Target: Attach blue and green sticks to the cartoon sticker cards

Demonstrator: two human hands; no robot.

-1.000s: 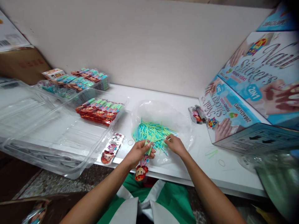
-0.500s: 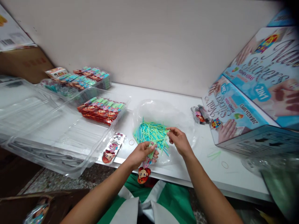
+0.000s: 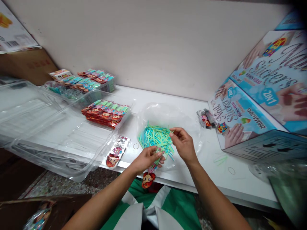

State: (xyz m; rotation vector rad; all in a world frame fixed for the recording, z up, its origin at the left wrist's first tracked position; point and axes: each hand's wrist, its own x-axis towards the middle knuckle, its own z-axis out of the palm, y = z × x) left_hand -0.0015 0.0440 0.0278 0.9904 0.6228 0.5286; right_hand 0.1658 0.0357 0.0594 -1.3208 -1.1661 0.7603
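My left hand [image 3: 150, 159] is closed around a character-shaped packet [image 3: 148, 180] with a red-haired cartoon face at its lower end, hanging over the table's front edge. Light green sticks lie along the packet's upper part, under my thumb. My right hand [image 3: 183, 142] pinches a thin green stick at its fingertips, at the right edge of a heap of green and blue sticks [image 3: 153, 137]. The heap rests on a clear plastic bag [image 3: 158, 113] spread on the table. A flat silvery packet [image 3: 116, 153] with the same cartoon face lies left of my left hand.
Left stands a clear plastic tray [image 3: 72, 174] and a box of stacked packets [image 3: 105, 115]; more filled boxes [image 3: 83, 83] are behind. Printed cartons [image 3: 242, 118] lean at the right, with small dark packets [image 3: 205, 118] beside them. Rubber bands [image 3: 231, 171] lie on the white table [image 3: 208, 174].
My right hand has shifted slightly, its fingers still pinched near the heap's right edge. My left hand keeps its hold on the packet, almost unmoved. The view has shifted a little.
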